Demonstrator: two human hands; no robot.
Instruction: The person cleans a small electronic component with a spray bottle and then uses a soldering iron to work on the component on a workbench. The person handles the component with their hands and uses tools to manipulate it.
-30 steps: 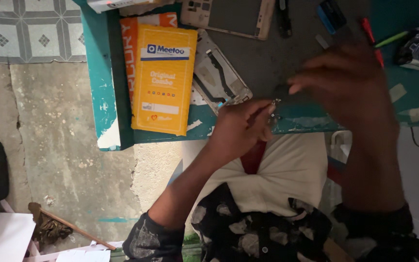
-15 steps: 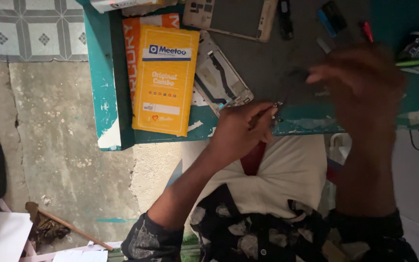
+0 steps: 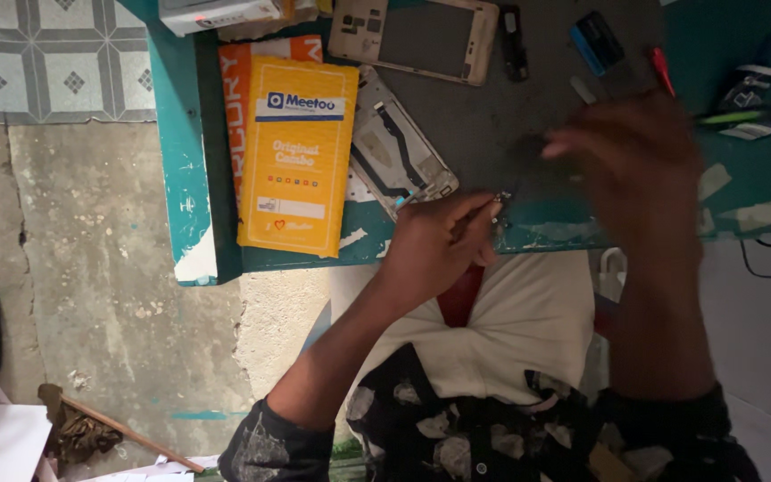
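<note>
My left hand [image 3: 435, 245] rests at the near edge of the teal worktable [image 3: 189, 178], fingers pinched on a tiny metal part [image 3: 499, 203]. My right hand [image 3: 635, 170] hovers blurred over the dark mat [image 3: 493, 125], fingers spread toward the left; I cannot see anything in it. A bare phone frame [image 3: 394, 147] lies just left of my left hand. A second phone chassis [image 3: 417, 36] lies at the table's far side.
A yellow packet [image 3: 296, 152] lies on an orange one [image 3: 236, 98] at the table's left. A blue piece [image 3: 595, 40], a red-tipped tool [image 3: 660, 70] and a green tool [image 3: 729, 116] lie at the right. Concrete floor and tiles lie beyond the table's left edge.
My right hand has moved down and left over the mat and is blurred by motion. My left hand has stayed pinched at the table edge.
</note>
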